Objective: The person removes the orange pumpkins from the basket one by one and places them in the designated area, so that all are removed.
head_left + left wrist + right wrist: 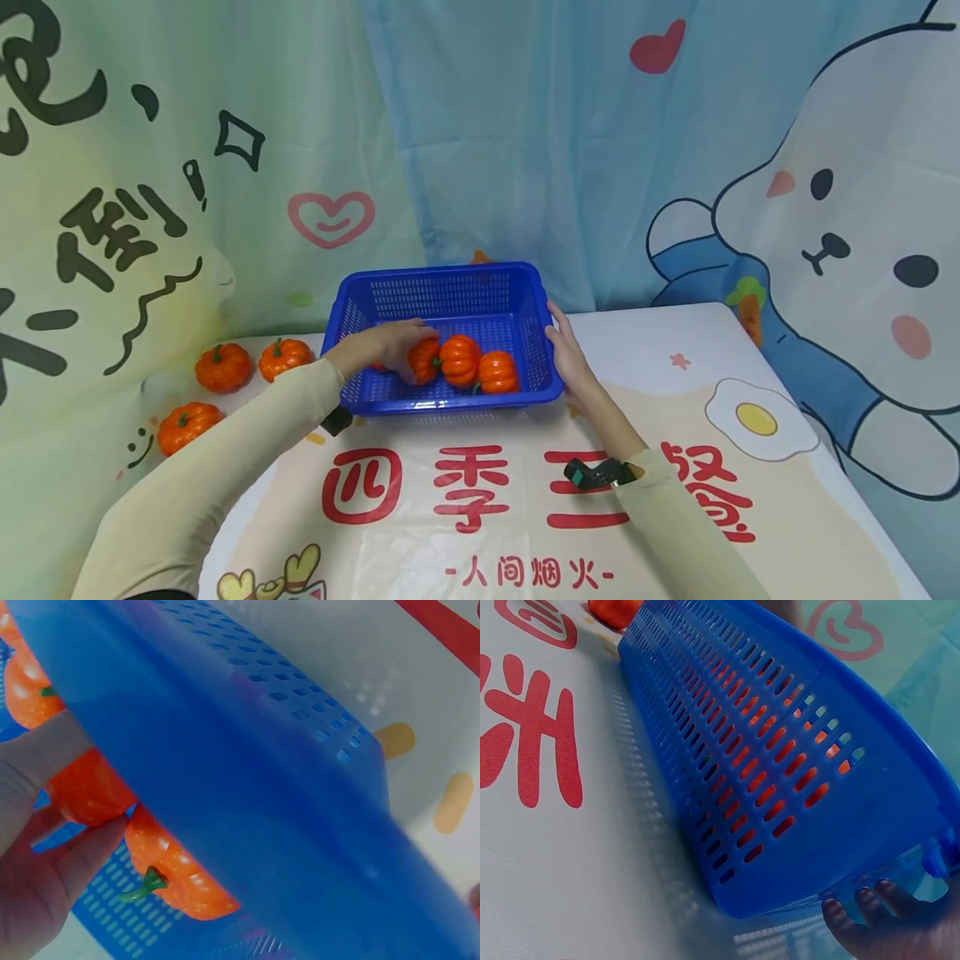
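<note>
A blue plastic basket (442, 406) with slotted walls is at the far side of the table. My left hand (393, 343) reaches over its left side and grips a small orange pumpkin (90, 787) between thumb and fingers. Another pumpkin (180, 874) with a green stem lies beside that hand, partly hidden by the rim. Farther right in the basket are two more pumpkins, one in the middle (460, 360) and one nearer the front wall (498, 372). My right hand (572, 358) holds the basket's right end, fingertips (870, 904) against its outer side.
Left of the basket lie three loose pumpkins: one at the back (224, 367), one near the basket (285, 358) and one farther forward (187, 427). A printed cloth (525, 467) covers the table. Behind it hangs a patterned curtain (480, 125).
</note>
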`<action>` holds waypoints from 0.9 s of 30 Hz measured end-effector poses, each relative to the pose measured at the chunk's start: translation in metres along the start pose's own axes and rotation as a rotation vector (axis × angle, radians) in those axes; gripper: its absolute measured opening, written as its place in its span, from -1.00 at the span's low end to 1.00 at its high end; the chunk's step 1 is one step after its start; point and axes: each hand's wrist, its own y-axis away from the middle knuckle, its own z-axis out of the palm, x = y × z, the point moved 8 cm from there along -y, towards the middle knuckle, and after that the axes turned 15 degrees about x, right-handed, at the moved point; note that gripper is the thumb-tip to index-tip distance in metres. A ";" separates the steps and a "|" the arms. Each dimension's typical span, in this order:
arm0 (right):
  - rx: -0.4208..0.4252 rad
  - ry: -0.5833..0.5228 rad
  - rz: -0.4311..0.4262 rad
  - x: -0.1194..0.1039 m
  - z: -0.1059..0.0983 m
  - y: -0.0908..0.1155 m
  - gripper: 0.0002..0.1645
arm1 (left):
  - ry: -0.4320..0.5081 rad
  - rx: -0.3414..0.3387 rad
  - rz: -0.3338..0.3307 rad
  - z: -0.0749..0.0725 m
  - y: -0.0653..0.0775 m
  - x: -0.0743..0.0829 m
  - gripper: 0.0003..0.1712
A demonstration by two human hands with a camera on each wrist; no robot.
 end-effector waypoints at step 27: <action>0.011 0.025 -0.044 0.009 -0.001 -0.007 -0.38 | 0.233 0.413 0.030 -0.057 0.061 -0.011 -0.07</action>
